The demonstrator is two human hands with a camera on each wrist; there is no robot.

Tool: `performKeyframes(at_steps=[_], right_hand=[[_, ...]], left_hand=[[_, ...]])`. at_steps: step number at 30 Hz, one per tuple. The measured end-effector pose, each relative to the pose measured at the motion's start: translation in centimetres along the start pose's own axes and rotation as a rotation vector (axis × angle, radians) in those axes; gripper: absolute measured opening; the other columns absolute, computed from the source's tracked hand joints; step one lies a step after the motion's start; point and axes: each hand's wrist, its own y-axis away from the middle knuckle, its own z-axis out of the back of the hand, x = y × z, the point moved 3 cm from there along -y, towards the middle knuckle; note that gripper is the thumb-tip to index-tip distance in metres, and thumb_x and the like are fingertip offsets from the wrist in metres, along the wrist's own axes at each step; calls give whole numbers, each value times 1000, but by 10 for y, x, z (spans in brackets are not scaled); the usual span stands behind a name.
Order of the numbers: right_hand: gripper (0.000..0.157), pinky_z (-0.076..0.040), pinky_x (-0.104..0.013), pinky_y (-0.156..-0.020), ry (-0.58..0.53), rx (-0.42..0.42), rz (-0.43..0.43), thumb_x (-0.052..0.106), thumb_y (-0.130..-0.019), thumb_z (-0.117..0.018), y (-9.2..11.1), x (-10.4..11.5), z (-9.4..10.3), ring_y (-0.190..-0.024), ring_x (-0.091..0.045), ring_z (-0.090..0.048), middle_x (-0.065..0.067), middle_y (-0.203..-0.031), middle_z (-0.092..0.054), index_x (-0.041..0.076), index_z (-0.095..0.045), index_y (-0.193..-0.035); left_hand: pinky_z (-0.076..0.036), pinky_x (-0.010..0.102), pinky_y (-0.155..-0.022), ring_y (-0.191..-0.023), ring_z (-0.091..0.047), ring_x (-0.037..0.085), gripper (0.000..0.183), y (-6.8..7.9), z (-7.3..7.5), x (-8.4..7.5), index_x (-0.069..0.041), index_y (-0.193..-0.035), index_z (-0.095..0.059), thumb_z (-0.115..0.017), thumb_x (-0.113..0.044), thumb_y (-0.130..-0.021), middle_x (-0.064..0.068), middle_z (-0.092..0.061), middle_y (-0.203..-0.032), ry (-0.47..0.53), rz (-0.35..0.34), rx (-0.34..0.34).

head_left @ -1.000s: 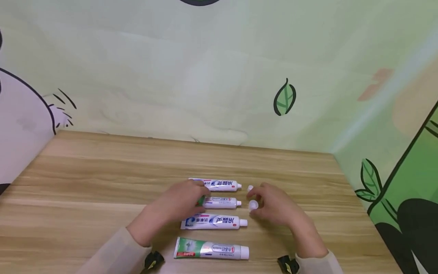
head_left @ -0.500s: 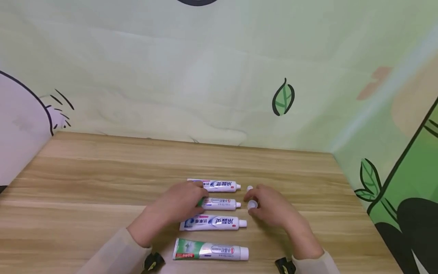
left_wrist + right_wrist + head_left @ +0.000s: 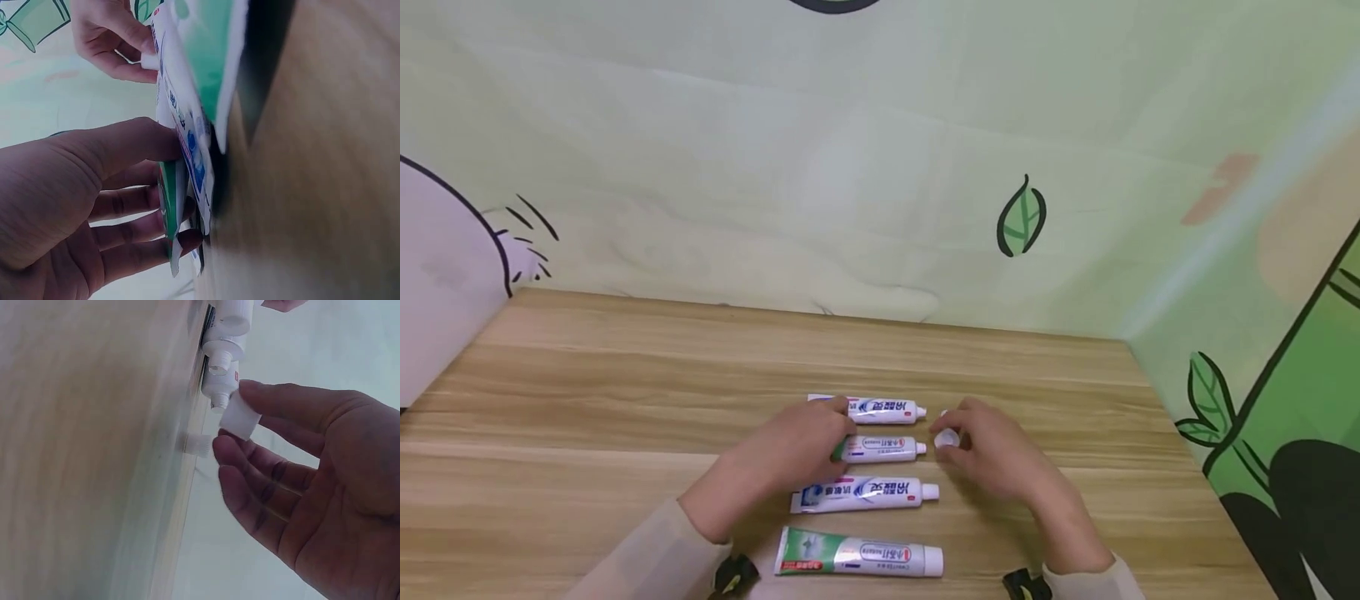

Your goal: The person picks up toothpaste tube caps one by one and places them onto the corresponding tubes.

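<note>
Around the green tail of a toothpaste tube (image 3: 880, 448), second from the back, my left hand (image 3: 797, 446) has its thumb and fingers, gripping it. That tube's bare nozzle points right. My right hand (image 3: 1000, 450) pinches a white cap (image 3: 240, 417) between thumb and fingertips, just right of the nozzle and apart from it. A second white cap (image 3: 197, 445) stands on the table beyond the right fingers, mostly hidden in the head view. At the back lies a blue-and-white toothpaste tube (image 3: 883, 411), also uncapped, its tail partly behind the left hand.
Nearer me lie two capped tubes parallel to the others: a blue-and-white one (image 3: 865, 493) and a green-and-white one (image 3: 857, 554). All rest on a wood-grain table (image 3: 625, 375). A printed backdrop (image 3: 737, 167) rises behind the table's far edge.
My right hand has shifted slightly left with the cap, narrowing the gap to the second tube's nozzle. The left hand keeps its grip almost in place.
</note>
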Motion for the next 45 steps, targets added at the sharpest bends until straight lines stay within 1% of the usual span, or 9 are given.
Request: performKeyframes(at_steps=[4, 8, 12, 19, 25, 29, 33, 38, 45], right_hand=[[19, -50, -29, -74, -40, -23, -30, 16, -91, -79, -2, 2, 3, -82, -10, -58, 5, -90, -64, 14, -77, -110], [20, -52, -30, -77, -64, -72, -25, 15, -88, -82, -1, 3, 6, -84, -10, -60, 6, -91, -68, 15, -76, -107], [20, -55, -29, -77, -112, -120, 25, 14, -89, -81, 1, 2, 11, -86, -11, -62, 5, -93, -69, 14, -74, -108], [34, -61, -33, -85, -158, -152, 109, 5, -89, -79, 1, 4, 13, -91, -11, -64, -1, -103, -66, 6, -73, -122], [33, -61, -34, -88, -187, -184, 136, 0, -86, -79, 1, 6, 15, -94, -14, -67, -3, -107, -66, 4, -74, -118], [30, -61, -37, -89, -201, -199, 126, -2, -85, -80, 2, 8, 16, -95, -15, -68, -1, -108, -68, 9, -76, -112], [27, -58, -38, -90, -198, -223, 101, 5, -84, -84, 3, 8, 18, -96, -14, -67, 6, -107, -71, 16, -77, -108], [28, -57, -38, -84, -234, -262, 85, 9, -82, -87, 4, 7, 22, -91, -19, -65, 7, -99, -72, 18, -75, -106], [29, -60, -46, -82, -298, -232, 61, 8, -82, -87, 4, 6, 23, -87, -17, -66, 4, -94, -71, 17, -70, -104]], left_hand=[[-58, 33, -86, -91, -63, 16, 34, -1, 1, 0, -10, -117, -77, -82, -26, -88, 5, -67, -115, -11, -10, 0], [-58, 33, -86, -89, -62, 14, 36, 0, 4, 0, -9, -117, -76, -83, -27, -87, 3, -66, -112, -14, -32, -13], [-58, 30, -82, -85, -61, 11, 40, 2, 9, 1, -9, -119, -75, -84, -28, -85, 1, -65, -108, -11, -39, -24], [-53, 22, -70, -78, -57, 8, 42, 3, 14, 3, -12, -118, -74, -86, -31, -83, -1, -64, -107, -6, -73, -70], [-51, 19, -66, -75, -55, 7, 43, 5, 17, 4, -10, -117, -72, -86, -30, -81, -2, -63, -102, -2, -104, -106], [-48, 21, -62, -71, -54, 8, 44, 6, 18, 5, -9, -117, -69, -86, -29, -81, -4, -65, -92, 17, -96, -108], [-46, 23, -58, -66, -53, 9, 42, 6, 18, 4, -9, -114, -68, -86, -29, -81, -5, -64, -81, 30, -104, -109], [-45, 22, -55, -63, -52, 8, 39, 8, 21, 3, -8, -112, -66, -83, -24, -81, -4, -65, -80, 39, -112, -118], [-44, 23, -56, -64, -53, 9, 41, 8, 24, 4, -9, -116, -65, -82, -24, -81, -3, -66, -83, 38, -95, -111]])
